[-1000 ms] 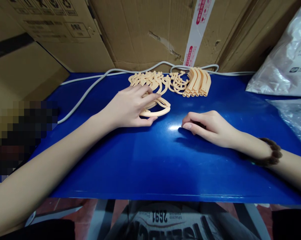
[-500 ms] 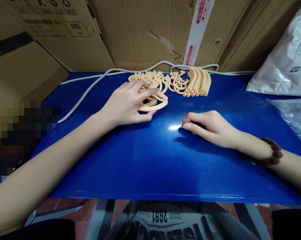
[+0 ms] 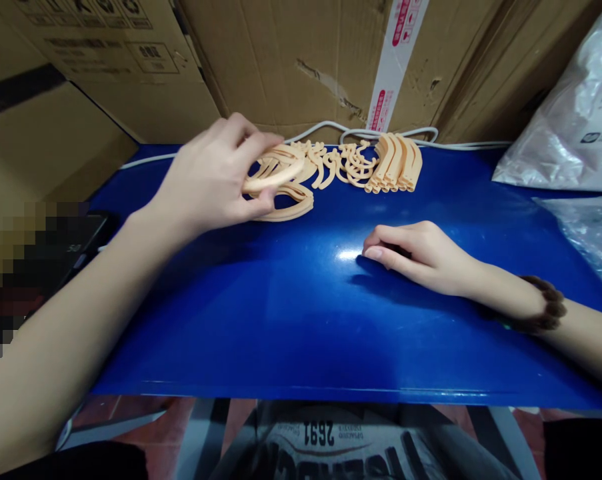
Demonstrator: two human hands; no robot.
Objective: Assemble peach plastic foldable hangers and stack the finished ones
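My left hand (image 3: 215, 175) is closed with thumb and fingers on a beige oval plastic loop (image 3: 283, 179), raised over the table's back. Right under it lie similar beige oval loops (image 3: 295, 212), partly hidden by the hand and the held one. Behind and to the right are small curved beige pieces (image 3: 325, 170) and hook-like curved pieces (image 3: 358, 167). A row of stacked curved beige tubes (image 3: 395, 163) lies further right. My right hand (image 3: 415, 257) rests on the blue table with its fingers curled and thumb against them; nothing shows in it.
The blue table (image 3: 301, 320) is backed by cardboard boxes (image 3: 281, 60). A white cable (image 3: 325, 125) runs along its rear edge. Plastic bags (image 3: 571, 120) lie on the right. A dark device (image 3: 88, 243), partly pixelated, is at the left edge.
My left hand has moved left and up, lifting an oval loop. The loops beneath appear shifted slightly left. My right hand has stayed still.
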